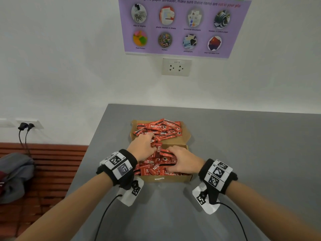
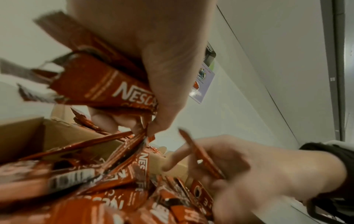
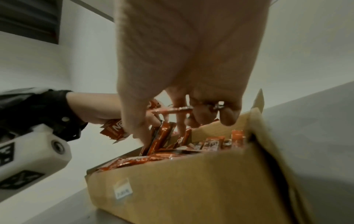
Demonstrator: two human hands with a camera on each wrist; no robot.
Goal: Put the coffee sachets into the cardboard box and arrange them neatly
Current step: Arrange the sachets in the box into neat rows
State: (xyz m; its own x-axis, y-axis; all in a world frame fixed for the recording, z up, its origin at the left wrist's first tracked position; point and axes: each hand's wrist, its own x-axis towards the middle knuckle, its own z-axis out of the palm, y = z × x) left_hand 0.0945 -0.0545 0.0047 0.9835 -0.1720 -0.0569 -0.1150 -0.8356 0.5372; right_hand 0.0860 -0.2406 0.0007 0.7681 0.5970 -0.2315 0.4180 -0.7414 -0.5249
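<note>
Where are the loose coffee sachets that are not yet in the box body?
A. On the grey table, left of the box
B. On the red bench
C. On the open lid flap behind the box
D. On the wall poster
C: in the head view a heap of coffee sachets lies on the open lid flap behind the cardboard box.

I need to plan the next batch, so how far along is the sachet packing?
Done: many coffee sachets already fill the cardboard box, though jumbled. In hand: the left hand grips a bunch of sachets; the right hand pinches one among those in the box. Left: a loose pile lies on the open lid flap, and nothing is neatly lined up yet.
</note>
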